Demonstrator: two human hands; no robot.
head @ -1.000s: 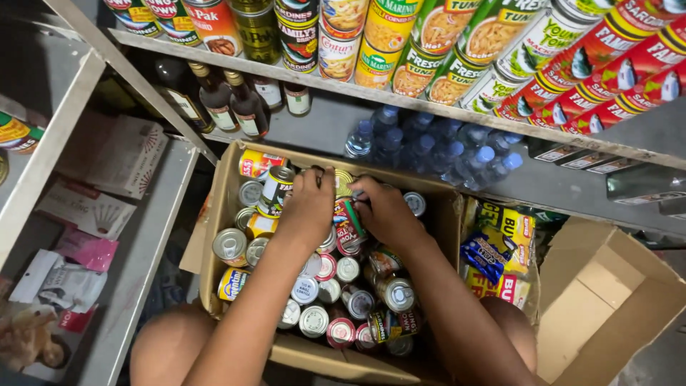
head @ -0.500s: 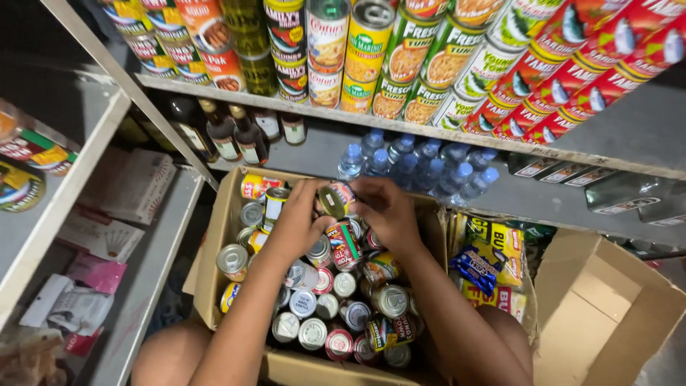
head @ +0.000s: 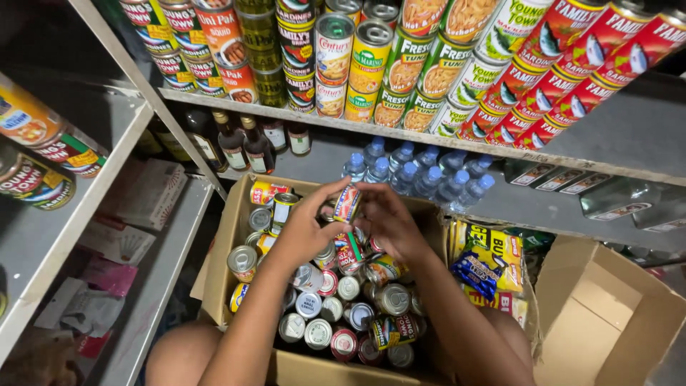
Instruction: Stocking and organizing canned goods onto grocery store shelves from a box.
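Glossy metal cans (head: 336, 314), matt cardboard box (head: 227, 246)

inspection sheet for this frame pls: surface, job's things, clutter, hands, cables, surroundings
Surface: open cardboard box on the floor, full of tins.
Job's things: small can held above the box; loose tins beneath it, upright and tipped.
Clutter: snack packets; empty carton at right.
Hands: left hand and right hand both pinch the small can.
Cables: nothing seen.
Surroundings: shelf of stacked cans; water bottles; dark bottles.

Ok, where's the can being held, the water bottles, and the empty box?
Small can (head: 347, 202), head view, its label side.
Water bottles (head: 429, 175), head view, one blue cap.
Empty cardboard box (head: 600, 322), head view, inner wall.
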